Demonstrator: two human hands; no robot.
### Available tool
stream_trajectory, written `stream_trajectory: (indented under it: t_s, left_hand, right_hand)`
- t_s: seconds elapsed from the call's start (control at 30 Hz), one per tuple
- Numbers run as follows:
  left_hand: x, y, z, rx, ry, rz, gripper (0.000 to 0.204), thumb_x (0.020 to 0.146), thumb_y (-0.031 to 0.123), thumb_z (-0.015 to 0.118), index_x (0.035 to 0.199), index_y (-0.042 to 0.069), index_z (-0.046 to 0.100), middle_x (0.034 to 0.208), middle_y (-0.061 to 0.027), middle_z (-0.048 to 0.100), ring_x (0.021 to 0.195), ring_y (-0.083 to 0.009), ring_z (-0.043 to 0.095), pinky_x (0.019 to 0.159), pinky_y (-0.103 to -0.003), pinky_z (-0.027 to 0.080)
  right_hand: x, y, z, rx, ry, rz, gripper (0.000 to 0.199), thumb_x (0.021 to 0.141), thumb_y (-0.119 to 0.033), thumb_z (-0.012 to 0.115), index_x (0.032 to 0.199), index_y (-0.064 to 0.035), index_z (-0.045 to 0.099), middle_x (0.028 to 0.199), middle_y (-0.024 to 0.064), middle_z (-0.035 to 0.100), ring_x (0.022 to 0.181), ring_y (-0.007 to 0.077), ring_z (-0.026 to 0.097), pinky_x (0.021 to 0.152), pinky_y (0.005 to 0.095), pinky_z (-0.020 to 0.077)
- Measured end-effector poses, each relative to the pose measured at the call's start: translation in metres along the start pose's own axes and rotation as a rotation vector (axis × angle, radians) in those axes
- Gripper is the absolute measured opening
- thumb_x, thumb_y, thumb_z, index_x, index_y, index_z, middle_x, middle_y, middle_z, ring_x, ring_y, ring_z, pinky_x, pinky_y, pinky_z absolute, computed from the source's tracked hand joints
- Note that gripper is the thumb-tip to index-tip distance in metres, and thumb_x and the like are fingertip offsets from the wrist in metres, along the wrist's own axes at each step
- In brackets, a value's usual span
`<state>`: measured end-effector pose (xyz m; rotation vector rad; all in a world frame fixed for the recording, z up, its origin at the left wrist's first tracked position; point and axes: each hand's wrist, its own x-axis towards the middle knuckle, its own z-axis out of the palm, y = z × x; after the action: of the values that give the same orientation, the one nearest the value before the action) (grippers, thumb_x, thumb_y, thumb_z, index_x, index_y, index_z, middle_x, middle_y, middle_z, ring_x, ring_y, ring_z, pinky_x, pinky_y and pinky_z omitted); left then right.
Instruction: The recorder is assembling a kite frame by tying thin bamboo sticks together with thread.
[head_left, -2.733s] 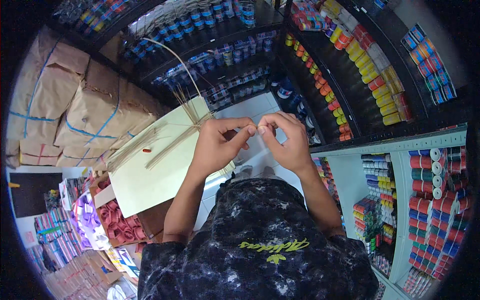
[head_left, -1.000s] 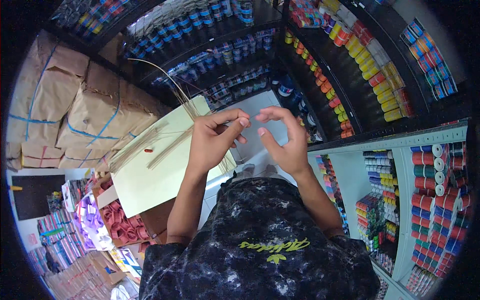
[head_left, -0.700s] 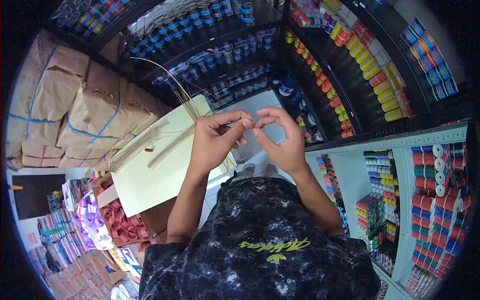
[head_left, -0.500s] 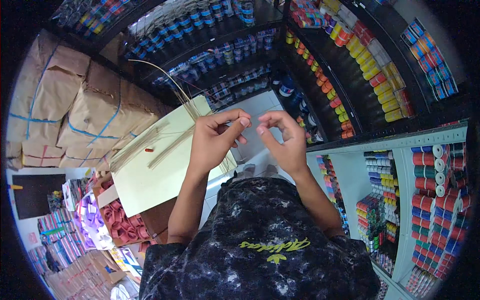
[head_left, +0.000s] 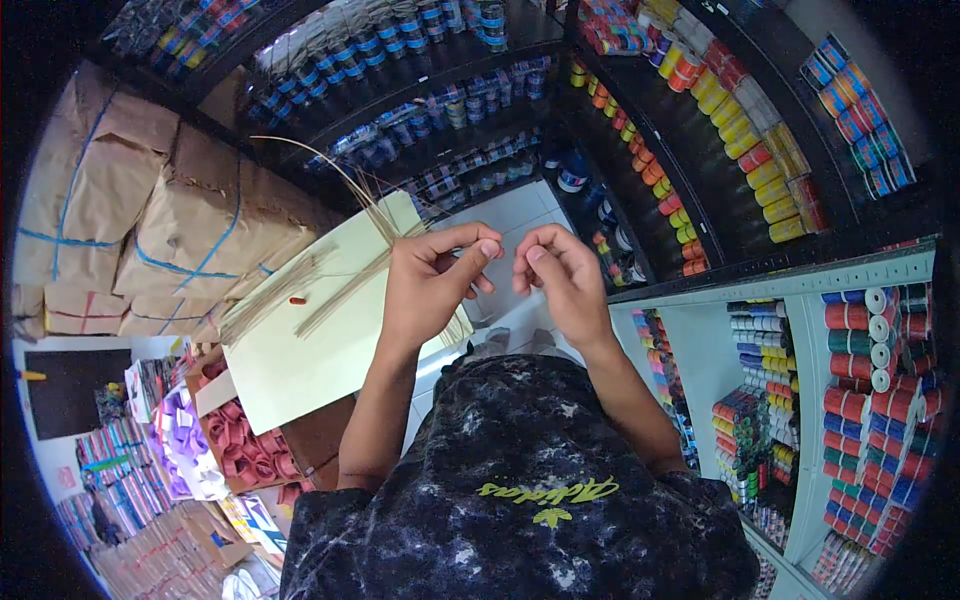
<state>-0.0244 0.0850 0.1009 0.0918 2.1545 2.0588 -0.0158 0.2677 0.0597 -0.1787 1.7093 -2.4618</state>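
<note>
My left hand (head_left: 420, 290) is raised at chest height beside the pale yellow board, its thumb and index finger pinched. Long thin tan strands (head_left: 330, 163) run from behind this hand, curving up and to the left; they seem to be in its grip, but the fingers hide where. My right hand (head_left: 568, 285) faces it a short gap away, thumb pressed to curled fingers. Whatever the right fingertips hold, if anything, is too fine to make out. More straight tan strands (head_left: 335, 297) lie on the board (head_left: 290, 380), near a small red-orange piece (head_left: 297, 300).
Paper-wrapped bundles tied with blue cord (head_left: 190, 220) are stacked at left. Below them sits a box of pink-red rolled bands (head_left: 245, 440). Dark shelves with colourful packs (head_left: 740, 130) stand ahead and right. A pale shelf unit (head_left: 800, 340) with colourful spools is close on my right.
My right thumb and fingers have closed together from a looser curl. The tip of the long curved strand has shifted slightly left and down. My left hand is nearly still.
</note>
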Motion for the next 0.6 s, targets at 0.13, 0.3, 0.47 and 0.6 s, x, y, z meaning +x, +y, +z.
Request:
stream_trajectory:
  t_s: [0.13, 0.3, 0.47, 0.6]
  left_hand:
    - [0.001, 0.000, -0.001, 0.007, 0.016, -0.002, 0.017, 0.096, 0.015, 0.069, 0.103, 0.001, 0.074, 0.089, -0.0046, 0.073, 0.062, -0.0081, 0.067, 0.051, -0.019, 0.046]
    - [0.002, 0.002, 0.000, 0.019, 0.045, -0.005, 0.017, 0.096, 0.015, 0.069, 0.103, 0.001, 0.074, 0.089, -0.0048, 0.073, 0.063, -0.0081, 0.066, 0.051, -0.019, 0.046]
    - [0.007, 0.001, 0.002, 0.024, 0.057, 0.007, 0.017, 0.095, 0.015, 0.070, 0.104, 0.001, 0.074, 0.089, -0.0051, 0.074, 0.064, -0.0083, 0.067, 0.051, -0.019, 0.046]
    - [0.010, 0.003, 0.005, 0.026, 0.037, 0.011, 0.018, 0.095, 0.014, 0.070, 0.105, 0.000, 0.073, 0.089, -0.0056, 0.074, 0.064, -0.0088, 0.067, 0.052, -0.020, 0.047]
  right_hand:
    - [-0.002, 0.000, -0.004, -0.028, -0.019, 0.023, 0.012, 0.100, -0.011, 0.060, 0.103, -0.0005, 0.062, 0.083, 0.0001, 0.063, 0.071, 0.0055, 0.058, 0.065, 0.0216, 0.0481]
    - [-0.002, -0.001, -0.008, -0.052, -0.022, 0.076, 0.014, 0.098, -0.013, 0.065, 0.102, -0.0004, 0.064, 0.081, -0.0009, 0.064, 0.071, 0.0047, 0.058, 0.064, 0.0210, 0.0475]
    - [-0.005, 0.001, -0.011, -0.118, 0.014, 0.056, 0.013, 0.096, -0.012, 0.068, 0.099, -0.0003, 0.066, 0.081, -0.0009, 0.065, 0.069, 0.0041, 0.058, 0.062, 0.0201, 0.0469]
    - [-0.007, 0.002, -0.011, -0.159, 0.115, 0.005, 0.012, 0.095, -0.012, 0.069, 0.096, -0.0002, 0.066, 0.079, -0.0007, 0.065, 0.067, 0.0042, 0.059, 0.060, 0.0201, 0.0469]
